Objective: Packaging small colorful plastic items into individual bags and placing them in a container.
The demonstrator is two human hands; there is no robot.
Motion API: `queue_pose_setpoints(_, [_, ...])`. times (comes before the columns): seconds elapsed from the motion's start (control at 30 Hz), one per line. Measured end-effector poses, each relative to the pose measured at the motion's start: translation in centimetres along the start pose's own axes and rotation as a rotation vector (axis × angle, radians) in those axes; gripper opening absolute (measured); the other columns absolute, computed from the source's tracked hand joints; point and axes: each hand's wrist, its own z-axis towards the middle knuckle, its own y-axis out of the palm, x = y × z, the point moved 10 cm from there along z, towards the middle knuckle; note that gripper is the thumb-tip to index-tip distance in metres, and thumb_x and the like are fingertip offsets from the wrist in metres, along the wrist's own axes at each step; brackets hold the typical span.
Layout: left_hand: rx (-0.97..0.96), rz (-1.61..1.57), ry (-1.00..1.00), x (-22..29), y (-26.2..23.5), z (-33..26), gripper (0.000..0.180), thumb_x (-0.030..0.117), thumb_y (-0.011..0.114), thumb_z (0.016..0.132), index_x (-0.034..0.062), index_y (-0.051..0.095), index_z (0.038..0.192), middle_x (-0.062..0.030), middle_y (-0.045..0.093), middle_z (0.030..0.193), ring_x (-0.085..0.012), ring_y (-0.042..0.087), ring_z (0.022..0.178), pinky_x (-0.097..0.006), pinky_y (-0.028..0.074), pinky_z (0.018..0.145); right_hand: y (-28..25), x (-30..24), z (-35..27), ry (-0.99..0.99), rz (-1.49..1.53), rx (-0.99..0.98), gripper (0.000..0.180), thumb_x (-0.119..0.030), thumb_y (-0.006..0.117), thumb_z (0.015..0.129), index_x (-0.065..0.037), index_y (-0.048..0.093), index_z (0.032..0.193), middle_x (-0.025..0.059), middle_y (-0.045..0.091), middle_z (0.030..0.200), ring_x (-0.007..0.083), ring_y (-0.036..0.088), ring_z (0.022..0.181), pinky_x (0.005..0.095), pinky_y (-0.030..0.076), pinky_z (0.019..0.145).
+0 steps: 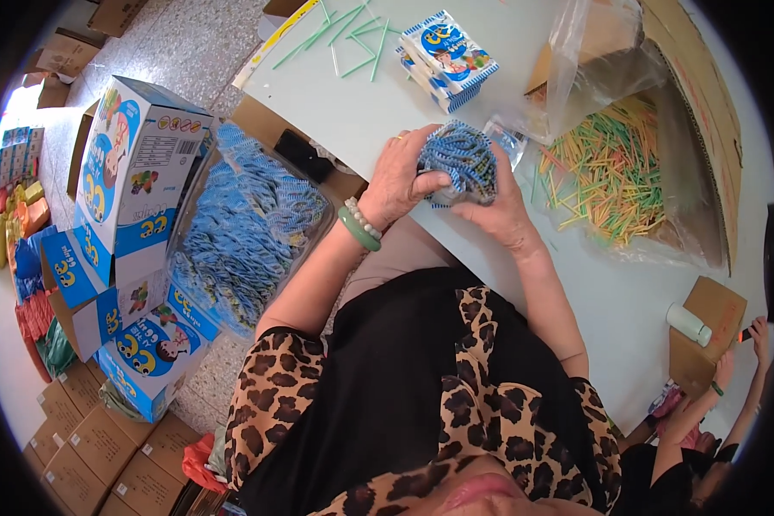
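Note:
Between my hands, above the table's near edge, is a bundle of small blue-and-white striped packets [457,159], their wavy edges facing up. My left hand [402,179] closes on its left side, thumb pressed to the front; a green bangle and a beaded bracelet circle that wrist. My right hand [500,211] wraps the right side and the underside. Just beyond lies a stack of similar printed packets [450,56]. Clear plastic film [507,142] rests right beside the bundle. To my left, a plastic-lined box is filled with many loose blue packets [241,232].
Pale green straws [357,39] lie scattered at the table's far left. Coloured sticks [606,172] fill a plastic-lined carton on the right. Printed blue-and-white boxes [146,172] stand left. A white bottle [688,325] rests by a cardboard box [715,314], near another person's arms [697,421].

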Motion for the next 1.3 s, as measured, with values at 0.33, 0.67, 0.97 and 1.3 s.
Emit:
queue_pose_setpoints(0.33, [-0.179,-0.301,-0.029,-0.8,0.0,-0.5,0.079,0.035,0.079,0.067,0.0011,0.044,0.13,-0.0177,0.058,0.11,-0.0343,0.052,0.106,-0.039,0.041,0.092,0.3,2.3,0.5,0.141,0.078,0.076,0.082,-0.008,0.086,0.055,-0.008,0.046,0.127,0.0136,0.056,0.115,0.0252,0.058,0.103,0.0337,0.047,0.088])
queue_pose_setpoints(0.67, [-0.2,-0.487,-0.159,0.5,1.4,-2.1,0.076,-0.002,0.08,0.064,0.0043,0.044,0.131,-0.0068,0.056,0.12,-0.0157,0.053,0.111,-0.032,0.044,0.097,1.7,0.1,-1.4,-0.163,-0.168,-0.135,0.085,-0.006,0.083,0.065,-0.001,0.035,0.135,0.0086,0.054,0.122,0.0198,0.054,0.11,0.0339,0.042,0.098])
queue_pose_setpoints(0.97, [-0.144,-0.327,-0.134,1.3,0.0,-3.5,0.057,0.004,0.076,0.068,0.0087,0.052,0.12,-0.0103,0.06,0.111,-0.0252,0.059,0.107,-0.035,0.046,0.091,2.0,1.0,-2.7,-0.124,-0.092,-0.025,0.082,-0.011,0.082,0.065,-0.004,0.035,0.132,0.0104,0.049,0.126,0.022,0.049,0.116,0.0371,0.04,0.099])
queue_pose_setpoints(1.3, [-0.073,-0.246,-0.046,0.5,-0.2,-3.6,0.07,0.014,0.084,0.055,0.0072,0.05,0.117,-0.0126,0.063,0.098,-0.0286,0.062,0.096,-0.037,0.049,0.084,3.4,0.6,-3.0,0.125,0.09,-0.194,0.095,-0.023,0.083,0.069,-0.005,0.025,0.142,0.0095,0.044,0.133,0.0229,0.045,0.121,0.0362,0.035,0.104])
